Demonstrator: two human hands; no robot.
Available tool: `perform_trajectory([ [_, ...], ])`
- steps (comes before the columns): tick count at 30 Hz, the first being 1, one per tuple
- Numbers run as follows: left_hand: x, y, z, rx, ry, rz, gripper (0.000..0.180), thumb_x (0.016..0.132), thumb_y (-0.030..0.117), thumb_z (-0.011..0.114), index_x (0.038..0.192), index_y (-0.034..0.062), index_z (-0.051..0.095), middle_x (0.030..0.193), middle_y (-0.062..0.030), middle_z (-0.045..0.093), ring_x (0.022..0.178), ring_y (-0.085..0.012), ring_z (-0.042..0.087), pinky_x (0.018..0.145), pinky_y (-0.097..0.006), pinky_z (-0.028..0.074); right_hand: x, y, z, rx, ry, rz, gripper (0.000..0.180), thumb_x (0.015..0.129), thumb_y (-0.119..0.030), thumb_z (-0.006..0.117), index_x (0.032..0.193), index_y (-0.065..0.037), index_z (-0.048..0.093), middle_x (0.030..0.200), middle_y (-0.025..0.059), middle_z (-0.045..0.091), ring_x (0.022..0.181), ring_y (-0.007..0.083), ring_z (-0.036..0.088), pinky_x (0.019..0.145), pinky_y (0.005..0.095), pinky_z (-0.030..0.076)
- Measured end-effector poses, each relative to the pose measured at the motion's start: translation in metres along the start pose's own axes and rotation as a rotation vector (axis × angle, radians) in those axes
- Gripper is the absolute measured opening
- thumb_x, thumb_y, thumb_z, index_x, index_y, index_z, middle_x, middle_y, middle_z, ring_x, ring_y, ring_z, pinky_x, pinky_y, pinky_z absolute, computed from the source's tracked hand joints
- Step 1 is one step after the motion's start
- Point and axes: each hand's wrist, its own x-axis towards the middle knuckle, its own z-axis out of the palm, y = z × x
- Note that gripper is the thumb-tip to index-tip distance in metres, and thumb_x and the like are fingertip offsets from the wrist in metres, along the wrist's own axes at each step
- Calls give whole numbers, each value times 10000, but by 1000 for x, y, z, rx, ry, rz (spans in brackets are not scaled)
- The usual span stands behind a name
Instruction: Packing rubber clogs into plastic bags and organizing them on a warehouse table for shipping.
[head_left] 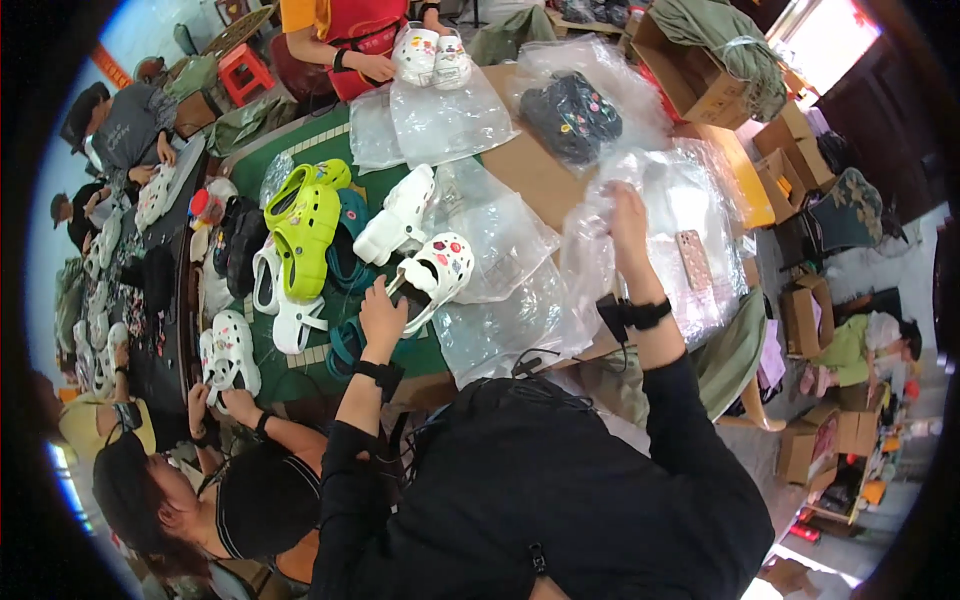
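Note:
My left hand (383, 322) is closed at the heel end of a white clog (449, 262) with colourful charms on its top. Another white clog (397, 217) lies just beyond it. At the right, my right hand (630, 232) is raised over the table and closed at the edge of a clear plastic bag (588, 240); its fingertips are slightly blurred. More clear bags (505, 325) lie flat between my two hands. Lime green clogs (303, 225), a white pair and dark teal clogs (348, 240) are heaped to the left of my left hand.
Across the table a person in a red apron holds white clogs (432, 58). A person at my left handles a white clog (232, 350). Dark charm-covered clogs in plastic (570, 118) lie at the far side. A pink phone (693, 260) rests on plastic at the right. Cardboard boxes (690, 75) stand beyond.

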Motion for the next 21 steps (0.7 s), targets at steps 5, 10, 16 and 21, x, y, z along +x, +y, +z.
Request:
perform_trajectory([
  [5, 19, -15, 11, -195, -250, -188, 380, 769, 244, 582, 1103, 70, 529, 947, -197, 600, 887, -376, 566, 753, -436, 453, 97, 85, 0, -494, -6, -166, 333, 922, -302, 377, 996, -28, 552, 858, 79, 581, 679, 186, 545, 610, 323, 473],
  [10, 18, -20, 14, -298, -226, -326, 268, 805, 205, 553, 1026, 59, 591, 944, -184, 618, 905, -362, 572, 782, -418, 448, 123, 46, 32, -562, 227, -528, 567, 898, -353, 420, 1234, 97, 347, 1279, 291, 360, 1220, 415, 306, 1032, 403, 232],
  [16, 1, -32, 32, -454, -45, -393, 219, 837, 117, 536, 1017, 15, 609, 902, -144, 635, 823, -243, 601, 718, -330, 441, 90, 63, 65, -797, 126, -693, 648, 796, -300, 584, 1249, 87, 329, 1290, 286, 337, 1236, 402, 288, 1031, 386, 243],
  [21, -21, -13, 10, -539, 13, -427, 241, 798, 102, 561, 1017, 15, 612, 943, -187, 623, 900, -347, 582, 804, -392, 442, 9, 139, 96, -642, -449, -484, 387, 760, -199, 606, 1084, -17, 496, 1063, 172, 511, 997, 330, 494, 852, 396, 397],
])
